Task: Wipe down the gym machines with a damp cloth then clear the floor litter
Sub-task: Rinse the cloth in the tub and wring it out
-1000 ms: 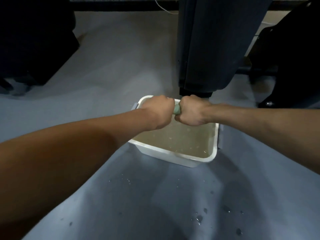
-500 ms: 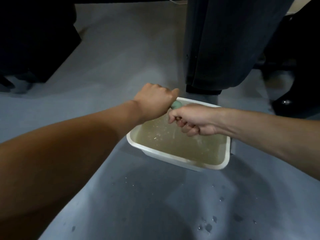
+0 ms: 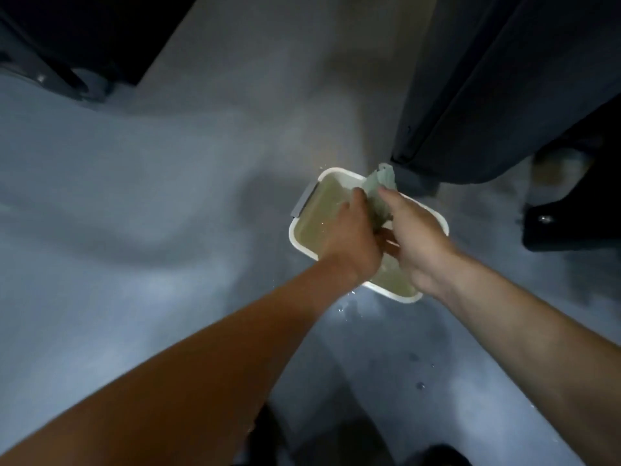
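Holding a wet green cloth (image 3: 379, 193) above a white plastic tub (image 3: 304, 245) of murky water, both hands closed on it.

The left hand (image 3: 353, 243) and right hand (image 3: 415, 240) each gripped the cloth's lower part, its free end standing up over the tub's far rim. It looked soft, limp and light, probably slippery when soaked; bunching it in the fists seemed the surest hold. The tub sat on the grey floor (image 3: 134, 230), roughly half full of yellowish water, with droplets scattered just beside it and a dark machine base (image 3: 487, 95) behind.
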